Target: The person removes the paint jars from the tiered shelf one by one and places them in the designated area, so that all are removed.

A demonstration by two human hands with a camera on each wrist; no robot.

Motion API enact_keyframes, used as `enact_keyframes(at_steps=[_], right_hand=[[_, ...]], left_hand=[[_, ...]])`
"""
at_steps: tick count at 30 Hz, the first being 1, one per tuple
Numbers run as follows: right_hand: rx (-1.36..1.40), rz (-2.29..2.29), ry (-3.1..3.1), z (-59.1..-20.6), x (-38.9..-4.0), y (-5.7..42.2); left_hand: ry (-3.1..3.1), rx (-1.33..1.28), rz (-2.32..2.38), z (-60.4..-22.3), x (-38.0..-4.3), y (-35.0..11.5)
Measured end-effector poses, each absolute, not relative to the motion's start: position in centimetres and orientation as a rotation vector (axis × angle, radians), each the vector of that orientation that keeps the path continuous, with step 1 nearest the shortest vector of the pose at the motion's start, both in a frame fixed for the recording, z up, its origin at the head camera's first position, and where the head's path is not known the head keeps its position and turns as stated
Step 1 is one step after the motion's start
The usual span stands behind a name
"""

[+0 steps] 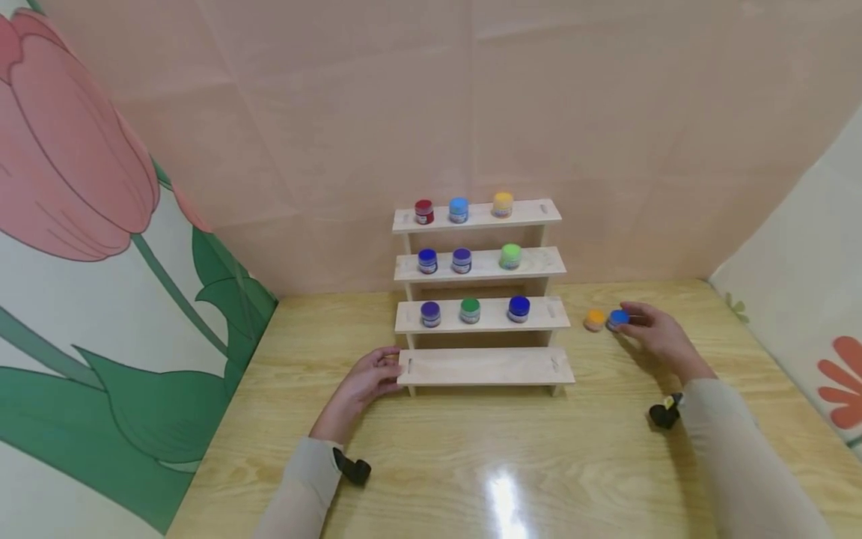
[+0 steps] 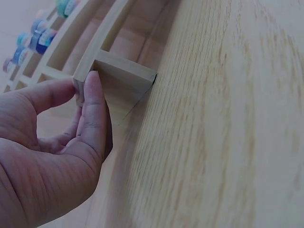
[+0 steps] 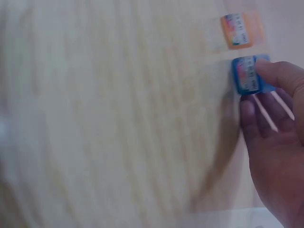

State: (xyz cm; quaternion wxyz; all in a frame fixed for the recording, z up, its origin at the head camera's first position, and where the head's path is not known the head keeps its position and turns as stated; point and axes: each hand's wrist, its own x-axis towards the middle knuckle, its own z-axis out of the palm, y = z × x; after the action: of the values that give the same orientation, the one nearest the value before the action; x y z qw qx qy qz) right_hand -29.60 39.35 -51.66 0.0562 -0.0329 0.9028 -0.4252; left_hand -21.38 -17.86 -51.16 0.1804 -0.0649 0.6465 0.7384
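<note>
A four-step wooden display rack (image 1: 485, 367) stands on the table. My left hand (image 1: 367, 380) pinches the left end of its lowest board between thumb and fingers; the left wrist view shows the thumb against the board's edge (image 2: 80, 85). Out to the right of the rack, my right hand (image 1: 656, 337) holds a small blue paint jar (image 1: 617, 320), thumb on one side of its lid and fingers on the other. An orange paint jar (image 1: 595, 320) stands close beside it on the table. Both jars carry printed labels in the right wrist view.
The rack's upper three boards each bear three jars, among them a dark red jar (image 1: 424, 212), a light green jar (image 1: 510, 257) and a green jar (image 1: 470, 311). Behind the table (image 1: 431, 464) hangs a pink cloth (image 1: 337, 150); flower-printed panels flank it.
</note>
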Motion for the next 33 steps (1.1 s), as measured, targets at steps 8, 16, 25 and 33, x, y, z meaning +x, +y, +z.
enact_keyframes(at_steps=[8,16,25,33], right_hand=[[-0.151,-1.255,2.883,-48.1,-28.6,37.5],[-0.253,-1.348,2.862,-43.9,-25.8,33.2],[-0.388,-1.503,2.835,-42.0,-24.1,29.6],[-0.452,-1.551,2.825,-41.8,-23.9,26.8]], left_hand=[[1.870,-0.172,2.055,-50.9,-21.4,-17.7],[1.880,-0.147,2.044,-50.8,-21.4,-17.6],[1.873,-0.152,2.052,-50.9,-21.5,-17.6],[1.867,-0.159,2.065,-51.1,-21.5,-17.6]])
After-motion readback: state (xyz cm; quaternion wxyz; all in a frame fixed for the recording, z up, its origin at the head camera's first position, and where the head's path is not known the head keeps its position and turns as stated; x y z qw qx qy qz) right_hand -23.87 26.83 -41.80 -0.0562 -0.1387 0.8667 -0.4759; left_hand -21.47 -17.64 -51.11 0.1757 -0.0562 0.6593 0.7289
